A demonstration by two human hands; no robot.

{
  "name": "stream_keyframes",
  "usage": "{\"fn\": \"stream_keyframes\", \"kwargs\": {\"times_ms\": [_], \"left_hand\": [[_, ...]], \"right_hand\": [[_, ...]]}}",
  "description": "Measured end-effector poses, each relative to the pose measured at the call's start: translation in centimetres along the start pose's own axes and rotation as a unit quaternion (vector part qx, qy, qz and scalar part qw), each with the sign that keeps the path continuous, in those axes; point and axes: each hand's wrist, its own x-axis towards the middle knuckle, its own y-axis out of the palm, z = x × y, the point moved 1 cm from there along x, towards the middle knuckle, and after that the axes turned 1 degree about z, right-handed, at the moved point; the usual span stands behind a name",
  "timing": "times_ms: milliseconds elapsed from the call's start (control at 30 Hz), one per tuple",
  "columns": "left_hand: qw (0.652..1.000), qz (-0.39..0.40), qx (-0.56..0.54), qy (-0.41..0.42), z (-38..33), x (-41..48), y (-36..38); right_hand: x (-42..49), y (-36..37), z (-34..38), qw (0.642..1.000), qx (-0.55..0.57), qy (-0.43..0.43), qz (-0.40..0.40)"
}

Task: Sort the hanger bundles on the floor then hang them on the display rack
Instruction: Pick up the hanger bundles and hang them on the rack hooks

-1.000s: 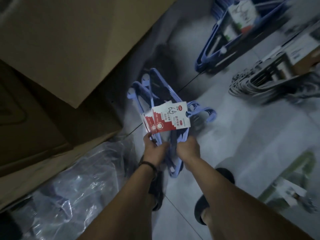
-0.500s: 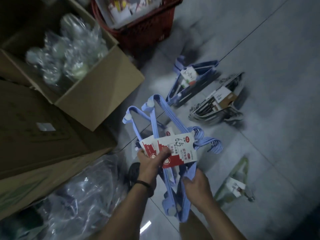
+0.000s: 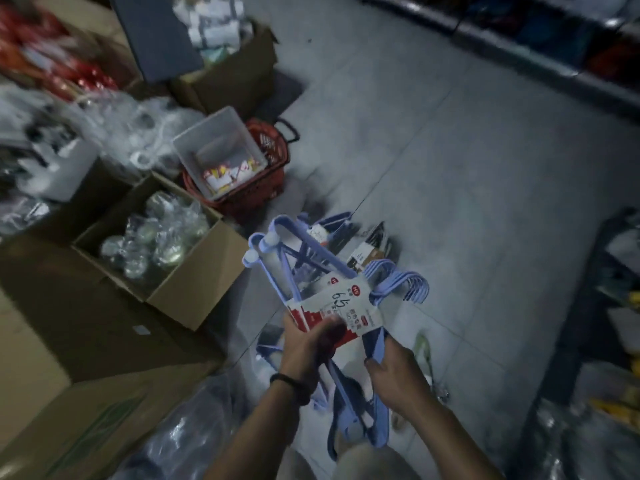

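I hold a bundle of light blue plastic hangers (image 3: 375, 348) with a red and white paper label (image 3: 341, 308) in front of me. My left hand (image 3: 310, 344) grips the bundle at the label, thumb over the card. My right hand (image 3: 398, 374) grips the hanger arms just right of it. The hooks (image 3: 401, 284) point right. On the floor beyond lie a darker blue hanger bundle (image 3: 329, 230) and a black hanger bundle (image 3: 372, 249), partly hidden behind the held one. A green hanger (image 3: 422, 348) lies by my right hand.
Open cardboard boxes (image 3: 194, 282) of wrapped goods stand on the left. A red basket (image 3: 266, 171) holding a clear bin sits behind them. Plastic wrap (image 3: 194, 434) lies at bottom left. A dark rack (image 3: 568, 341) stands on the right, shelving along the far top right. Grey tiled floor (image 3: 467, 168) lies between.
The view has risen and tilted forward, showing more floor, basket and shelving. The held bundle has come up off the floor; both hands keep hold of it.
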Motion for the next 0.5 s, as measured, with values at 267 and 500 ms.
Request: {"fn": "stream_keyframes", "kwargs": {"times_ms": [267, 500], "left_hand": [[0.975, 0.210, 0.066, 0.029, -8.1, -5.8, 3.2], [0.902, 0.411, 0.132, 0.020, -8.4, -13.9, 8.7]], "right_hand": [[-13.6, -5.1, 5.2, 0.981, 0.004, -0.041, -0.189], [-26.9, -10.3, 7.9, 0.813, -0.091, -0.103, -0.566]]}}
